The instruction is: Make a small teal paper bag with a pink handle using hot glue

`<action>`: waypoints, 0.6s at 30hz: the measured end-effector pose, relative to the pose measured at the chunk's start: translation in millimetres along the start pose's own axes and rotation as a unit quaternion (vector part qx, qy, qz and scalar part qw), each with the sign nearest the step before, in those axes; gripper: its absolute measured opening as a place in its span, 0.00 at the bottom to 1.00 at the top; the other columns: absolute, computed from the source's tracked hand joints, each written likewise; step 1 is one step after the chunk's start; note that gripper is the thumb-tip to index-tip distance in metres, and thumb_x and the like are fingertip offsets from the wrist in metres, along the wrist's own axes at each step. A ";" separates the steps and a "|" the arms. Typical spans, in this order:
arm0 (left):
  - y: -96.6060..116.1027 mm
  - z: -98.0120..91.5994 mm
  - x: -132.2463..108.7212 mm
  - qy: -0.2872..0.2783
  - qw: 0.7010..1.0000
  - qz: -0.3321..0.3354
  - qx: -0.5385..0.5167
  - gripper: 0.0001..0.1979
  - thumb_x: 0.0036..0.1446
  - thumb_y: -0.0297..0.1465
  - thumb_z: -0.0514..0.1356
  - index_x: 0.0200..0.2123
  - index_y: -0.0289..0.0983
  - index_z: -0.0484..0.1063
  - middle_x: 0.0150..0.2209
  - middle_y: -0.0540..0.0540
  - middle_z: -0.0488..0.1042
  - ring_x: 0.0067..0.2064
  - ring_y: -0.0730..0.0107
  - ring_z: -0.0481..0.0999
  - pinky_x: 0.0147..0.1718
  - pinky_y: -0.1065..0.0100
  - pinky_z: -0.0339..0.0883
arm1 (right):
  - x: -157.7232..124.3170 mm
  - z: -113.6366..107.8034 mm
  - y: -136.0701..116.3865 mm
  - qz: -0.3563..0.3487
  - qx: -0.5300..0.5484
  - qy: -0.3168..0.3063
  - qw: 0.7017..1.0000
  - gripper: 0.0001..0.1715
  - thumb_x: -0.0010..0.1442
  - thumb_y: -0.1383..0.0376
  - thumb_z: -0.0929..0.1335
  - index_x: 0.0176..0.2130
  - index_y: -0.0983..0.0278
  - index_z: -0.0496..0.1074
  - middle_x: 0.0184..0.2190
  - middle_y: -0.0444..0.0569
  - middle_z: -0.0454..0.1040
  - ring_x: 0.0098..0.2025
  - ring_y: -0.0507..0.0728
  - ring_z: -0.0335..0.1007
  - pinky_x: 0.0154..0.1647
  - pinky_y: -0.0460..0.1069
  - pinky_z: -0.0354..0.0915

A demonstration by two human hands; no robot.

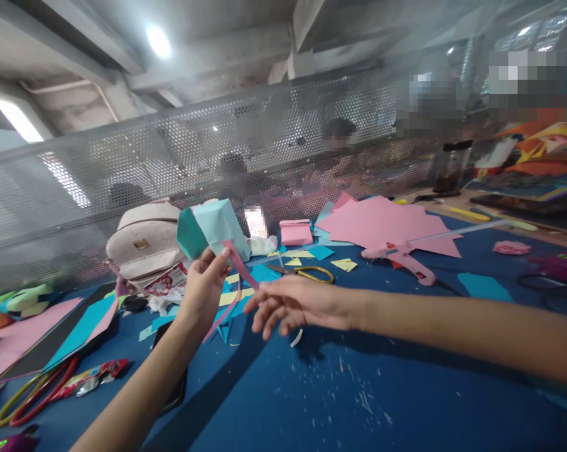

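A light blue folded paper box (223, 227) with a teal end is held up in my left hand (203, 282), whose fingers are closed around its lower edge. The left thumb presses one end of a pink paper strip (240, 263) against the box. My right hand (302, 302) has the strip pinched between thumb and forefinger, its other fingers loosely curled. A long end of the strip hangs below, between the hands. Behind my right hand, yellow-handled scissors (315, 274) lie among blue and yellow paper scraps.
A pink glue gun (408, 258) with a clear stick rests at right, before pink paper sheets (382, 223). A cream backpack (144, 242) stands at left. Red-and-yellow-handled scissors (43, 392) and a phone (174, 395) lie nearer. A perforated metal screen (170, 157) runs behind the blue table.
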State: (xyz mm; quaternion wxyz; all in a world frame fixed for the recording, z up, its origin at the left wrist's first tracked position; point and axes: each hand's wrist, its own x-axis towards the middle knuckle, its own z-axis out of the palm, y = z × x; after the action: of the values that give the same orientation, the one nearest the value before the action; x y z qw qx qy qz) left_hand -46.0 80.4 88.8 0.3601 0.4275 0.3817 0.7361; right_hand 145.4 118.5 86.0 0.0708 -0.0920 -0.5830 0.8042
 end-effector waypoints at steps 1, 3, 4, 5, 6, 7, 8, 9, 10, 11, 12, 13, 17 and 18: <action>0.6 2.8 -2.5 -0.015 1.000 -0.004 -0.010 0.10 0.46 0.32 0.69 0.35 0.38 0.78 0.37 0.49 0.78 0.36 0.73 0.74 0.34 0.74 0.66 | 0.7 0.1 11.4 0.043 0.071 -0.014 0.996 0.22 0.67 0.53 0.60 0.45 0.68 0.71 0.38 0.54 0.77 0.36 0.51 0.74 0.32 0.43 0.66; 0.7 8.0 -8.2 -0.052 0.998 -0.016 -0.019 0.08 0.49 0.32 0.68 0.35 0.38 0.78 0.37 0.49 0.78 0.37 0.73 0.75 0.36 0.74 0.67 | 4.0 -1.3 27.3 0.079 0.183 -0.004 0.980 0.26 0.66 0.50 0.60 0.46 0.70 0.70 0.43 0.57 0.75 0.43 0.53 0.74 0.40 0.45 0.68; 0.4 10.2 -11.0 -0.064 0.998 -0.020 -0.020 0.07 0.51 0.32 0.67 0.35 0.38 0.78 0.37 0.49 0.79 0.38 0.73 0.75 0.36 0.74 0.68 | 6.2 -2.8 31.6 0.079 0.222 0.013 0.972 0.28 0.65 0.49 0.60 0.46 0.71 0.69 0.44 0.58 0.75 0.44 0.55 0.74 0.41 0.47 0.68; 0.2 11.8 -13.4 -0.073 0.997 -0.021 -0.020 0.07 0.52 0.32 0.67 0.35 0.38 0.78 0.38 0.49 0.79 0.38 0.73 0.75 0.37 0.74 0.68 | 8.5 -5.0 33.7 0.067 0.250 0.034 0.965 0.28 0.65 0.49 0.60 0.45 0.71 0.69 0.45 0.59 0.74 0.45 0.56 0.73 0.42 0.48 0.68; 0.1 13.1 -15.3 -0.078 0.997 -0.021 -0.019 0.06 0.52 0.31 0.66 0.36 0.38 0.79 0.38 0.48 0.79 0.38 0.73 0.75 0.37 0.75 0.68 | 10.6 -7.9 33.9 0.050 0.273 0.057 0.959 0.27 0.65 0.49 0.60 0.44 0.70 0.69 0.45 0.58 0.75 0.45 0.56 0.73 0.42 0.48 0.68; 0.1 13.8 -16.6 -0.081 0.996 -0.020 -0.018 0.06 0.53 0.31 0.66 0.36 0.38 0.79 0.38 0.48 0.79 0.38 0.73 0.76 0.37 0.75 0.68 | 12.5 -11.3 32.8 0.030 0.291 0.081 0.953 0.26 0.65 0.50 0.60 0.43 0.70 0.69 0.44 0.58 0.75 0.44 0.56 0.74 0.41 0.49 0.68; 0.3 14.0 -17.2 -0.082 0.996 -0.019 -0.016 0.06 0.53 0.31 0.66 0.36 0.38 0.79 0.38 0.49 0.79 0.38 0.74 0.76 0.37 0.75 0.68 | 13.8 -15.2 30.9 0.009 0.307 0.105 0.946 0.23 0.65 0.51 0.61 0.42 0.69 0.69 0.43 0.57 0.75 0.43 0.56 0.74 0.40 0.49 0.68; 0.5 13.8 -17.3 -0.080 0.997 -0.018 -0.012 0.07 0.53 0.31 0.66 0.37 0.38 0.78 0.37 0.49 0.79 0.37 0.74 0.75 0.37 0.74 0.69 | 14.6 -19.3 28.7 -0.013 0.320 0.128 0.939 0.21 0.65 0.53 0.61 0.41 0.68 0.69 0.42 0.55 0.76 0.42 0.56 0.74 0.39 0.49 0.68; 0.7 13.1 -16.8 -0.076 0.997 -0.016 -0.006 0.07 0.53 0.31 0.66 0.37 0.37 0.78 0.37 0.49 0.79 0.36 0.75 0.75 0.37 0.74 0.69 | 14.7 -23.4 26.7 -0.032 0.331 0.147 0.932 0.18 0.65 0.55 0.62 0.40 0.67 0.69 0.40 0.54 0.76 0.42 0.56 0.74 0.38 0.48 0.67; 0.7 12.1 -16.0 -0.069 0.998 -0.013 0.003 0.08 0.53 0.32 0.66 0.37 0.37 0.78 0.36 0.49 0.79 0.35 0.75 0.75 0.37 0.75 0.68 | 14.2 -27.3 24.9 -0.049 0.337 0.164 0.926 0.14 0.65 0.57 0.63 0.40 0.67 0.69 0.38 0.52 0.76 0.42 0.55 0.74 0.36 0.47 0.67; 0.3 10.7 -14.8 -0.059 0.998 -0.010 0.014 0.08 0.53 0.32 0.66 0.37 0.37 0.78 0.36 0.49 0.79 0.35 0.75 0.75 0.36 0.75 0.68 | 13.0 -30.8 23.6 -0.065 0.339 0.176 0.922 0.11 0.65 0.60 0.63 0.40 0.66 0.69 0.37 0.51 0.76 0.42 0.55 0.74 0.35 0.46 0.66; -0.3 9.0 -13.4 -0.049 0.998 -0.006 0.028 0.08 0.52 0.33 0.67 0.36 0.37 0.78 0.35 0.49 0.78 0.34 0.76 0.74 0.35 0.75 0.68 | 11.1 -33.7 22.7 -0.078 0.339 0.186 0.919 0.08 0.64 0.63 0.64 0.41 0.65 0.69 0.37 0.50 0.76 0.41 0.54 0.74 0.34 0.46 0.66; -4.7 1.3 -8.3 -0.013 0.995 0.017 0.097 0.09 0.50 0.35 0.68 0.34 0.36 0.77 0.31 0.51 0.76 0.31 0.77 0.71 0.31 0.76 0.66 | 0.9 -40.1 22.1 -0.102 0.316 0.192 0.923 0.16 0.59 0.72 0.66 0.48 0.62 0.68 0.45 0.49 0.74 0.38 0.50 0.72 0.32 0.43 0.64; -5.6 -0.2 -7.7 -0.010 0.993 0.020 0.114 0.10 0.51 0.35 0.68 0.34 0.36 0.77 0.30 0.51 0.76 0.30 0.78 0.71 0.30 0.77 0.65 | -1.5 -41.0 22.4 -0.102 0.307 0.187 0.928 0.20 0.58 0.73 0.66 0.50 0.62 0.67 0.45 0.49 0.74 0.37 0.50 0.71 0.32 0.43 0.65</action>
State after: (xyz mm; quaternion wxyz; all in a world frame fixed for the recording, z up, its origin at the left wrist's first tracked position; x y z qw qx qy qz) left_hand -42.2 76.3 81.2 0.2980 0.4807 0.4504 0.6908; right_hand 156.2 149.1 52.4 0.2851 -0.1540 -0.2904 0.9004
